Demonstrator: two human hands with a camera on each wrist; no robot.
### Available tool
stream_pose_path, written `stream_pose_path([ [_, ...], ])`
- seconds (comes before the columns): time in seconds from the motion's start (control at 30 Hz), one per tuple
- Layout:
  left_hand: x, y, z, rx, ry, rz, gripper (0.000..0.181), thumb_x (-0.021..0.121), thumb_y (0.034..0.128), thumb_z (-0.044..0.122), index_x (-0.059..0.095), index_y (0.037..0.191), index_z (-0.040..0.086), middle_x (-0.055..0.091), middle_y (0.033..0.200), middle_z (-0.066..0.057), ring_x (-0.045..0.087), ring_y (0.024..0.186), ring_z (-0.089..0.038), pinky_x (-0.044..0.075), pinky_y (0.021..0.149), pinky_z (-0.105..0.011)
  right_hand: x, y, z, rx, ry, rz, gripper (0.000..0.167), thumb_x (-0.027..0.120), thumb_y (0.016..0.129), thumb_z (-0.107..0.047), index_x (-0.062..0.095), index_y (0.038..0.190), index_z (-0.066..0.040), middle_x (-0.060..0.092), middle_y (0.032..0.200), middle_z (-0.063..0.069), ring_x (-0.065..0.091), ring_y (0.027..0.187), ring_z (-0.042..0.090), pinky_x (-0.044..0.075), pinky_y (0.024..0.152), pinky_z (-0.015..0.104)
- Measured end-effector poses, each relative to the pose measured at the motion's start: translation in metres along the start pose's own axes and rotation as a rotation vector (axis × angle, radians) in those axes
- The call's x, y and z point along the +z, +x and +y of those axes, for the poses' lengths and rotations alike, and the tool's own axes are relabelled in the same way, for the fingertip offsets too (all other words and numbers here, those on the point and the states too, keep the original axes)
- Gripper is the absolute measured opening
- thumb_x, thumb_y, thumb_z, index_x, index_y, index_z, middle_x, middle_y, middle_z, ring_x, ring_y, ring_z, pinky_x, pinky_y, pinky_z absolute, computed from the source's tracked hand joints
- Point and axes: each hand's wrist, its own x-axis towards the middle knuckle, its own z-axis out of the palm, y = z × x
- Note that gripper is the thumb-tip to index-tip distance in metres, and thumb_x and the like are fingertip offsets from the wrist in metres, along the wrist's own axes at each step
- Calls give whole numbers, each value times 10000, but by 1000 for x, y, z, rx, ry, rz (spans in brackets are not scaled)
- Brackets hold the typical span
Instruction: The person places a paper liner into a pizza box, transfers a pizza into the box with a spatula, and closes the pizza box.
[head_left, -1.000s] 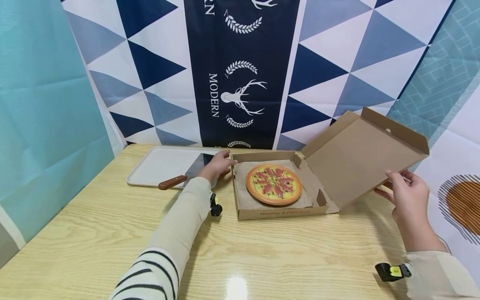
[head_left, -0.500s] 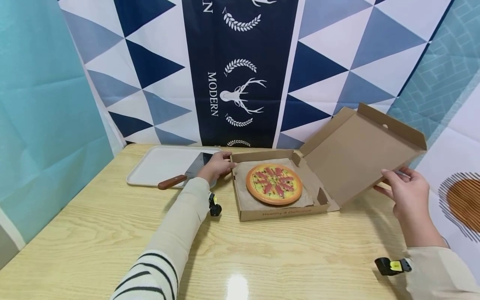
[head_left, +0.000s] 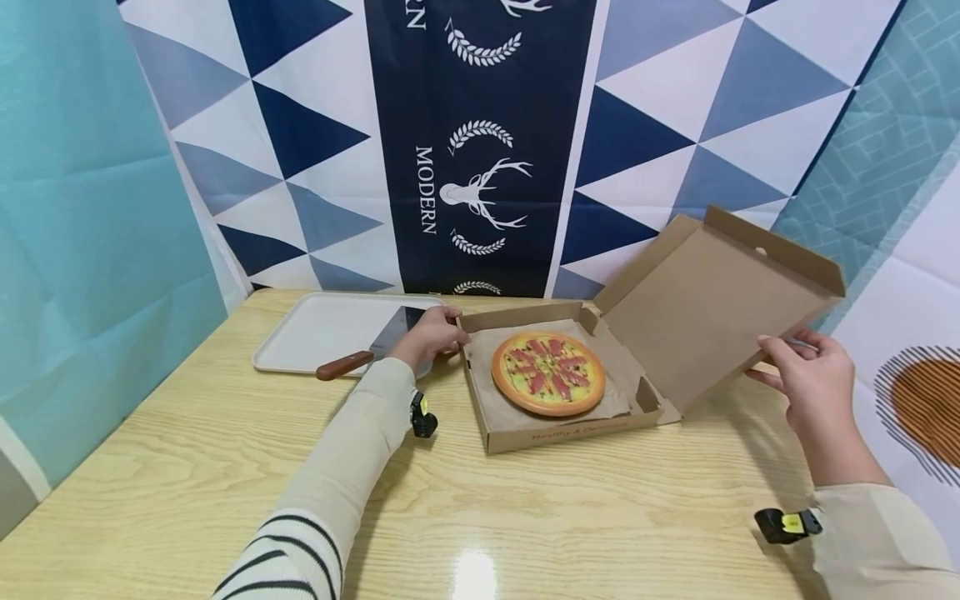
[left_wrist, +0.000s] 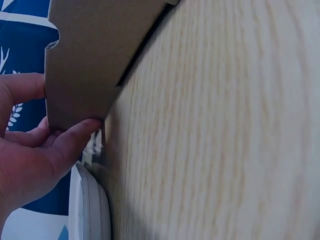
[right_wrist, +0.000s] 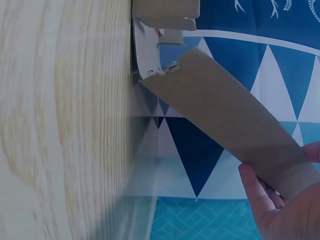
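Observation:
A brown cardboard pizza box point(head_left: 581, 429) lies on the table with its lid point(head_left: 716, 308) raised and leaning to the right. Inside, a round pizza point(head_left: 548, 373) with red strips on top rests on brown paper. My left hand point(head_left: 431, 335) grips the back left corner of the box; in the left wrist view, that hand point(left_wrist: 35, 150) has fingers on both sides of the cardboard corner. Farther right, my right hand point(head_left: 817, 375) pinches the lid's near edge. The right wrist view shows this hand point(right_wrist: 287, 205) with the lid's side flap point(right_wrist: 230, 115) between thumb and fingers.
At the back left, a white tray point(head_left: 322, 333) bears a pizza server with a dark blade point(head_left: 397, 329) and brown handle point(head_left: 345, 365) jutting over the tray's front edge. A patterned cloth point(head_left: 480, 192) hangs behind the wooden table point(head_left: 585, 525).
The box has turned slightly, its front left corner swinging nearer to me. The lid and my right hand have shifted a little left. My left hand stays at the corner, the pizza inside.

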Motion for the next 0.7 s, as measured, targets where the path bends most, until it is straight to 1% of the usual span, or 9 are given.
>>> stream_pose_path([
  [0.17, 2, -3, -1, -22, 10, 20, 639, 674, 822, -97, 421, 1403, -8, 497, 1164, -153, 477, 538, -104, 412, 568, -255, -3, 2, 1, -11, -6, -1, 352, 670, 870, 53, 421, 1111, -14, 679, 809, -31, 683, 656, 116, 562, 522, 319],
  [0.3, 3, -8, -1, -37, -6, 33, 669, 673, 814, -106, 417, 1420, 11, 494, 1182, -140, 426, 488, -92, 397, 562, -270, -2, 4, 2, -27, -17, -9, 342, 675, 869, 49, 439, 1108, -13, 678, 809, -29, 686, 655, 114, 561, 517, 319],
  [0.43, 4, -14, -1, -40, -28, 40, 686, 666, 806, -122, 409, 1429, 9, 486, 1175, -137, 388, 450, -73, 391, 539, -257, -2, 6, 3, -37, -32, -13, 360, 679, 868, 43, 432, 1123, -24, 678, 813, -34, 687, 658, 109, 560, 518, 311],
  [0.57, 5, -20, 0, -49, -1, 48, 683, 674, 794, -117, 420, 1415, 8, 482, 1181, -135, 405, 456, -75, 409, 567, -271, -1, 7, 3, -43, -69, -11, 378, 697, 862, 25, 437, 1122, -65, 668, 826, -50, 684, 665, 89, 558, 521, 294],
  [0.63, 5, -23, 1, -54, 27, 52, 674, 682, 787, -109, 427, 1400, 7, 483, 1193, -140, 433, 469, -83, 418, 575, -272, 0, 8, 3, -42, -102, -8, 391, 717, 856, 4, 446, 1120, -94, 657, 839, -63, 681, 671, 72, 557, 522, 284],
  [0.7, 6, -25, 1, -51, 52, 58, 659, 688, 779, -102, 436, 1379, 4, 491, 1183, -149, 451, 473, -88, 420, 562, -262, 0, 8, 3, -38, -140, -3, 427, 737, 847, -23, 447, 1150, -107, 641, 858, -74, 676, 683, 52, 556, 528, 273],
])
